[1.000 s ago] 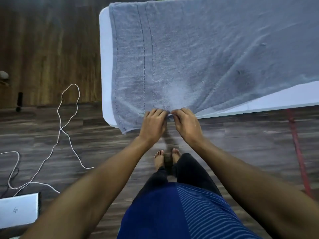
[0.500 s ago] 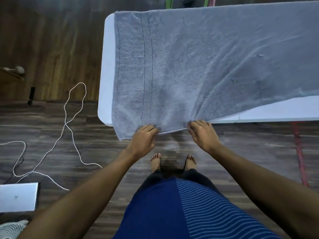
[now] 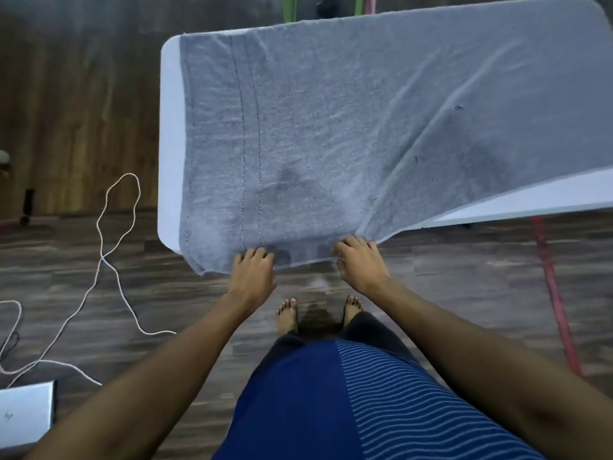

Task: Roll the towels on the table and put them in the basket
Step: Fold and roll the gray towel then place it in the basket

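Observation:
A large grey towel lies spread over the white table and covers most of its top. Its near edge hangs a little over the table's front edge. My left hand grips that near edge close to the towel's left corner. My right hand grips the same edge further right, where creases fan out across the cloth. No basket is in view.
A white cord loops across the dark wooden floor at the left. A closed silver laptop lies at the bottom left. A red strap runs along the floor at the right. My bare feet stand just before the table.
My hands have slid apart along the towel's near edge, from touching each other to well separated. The towel now lies flatter at the front.

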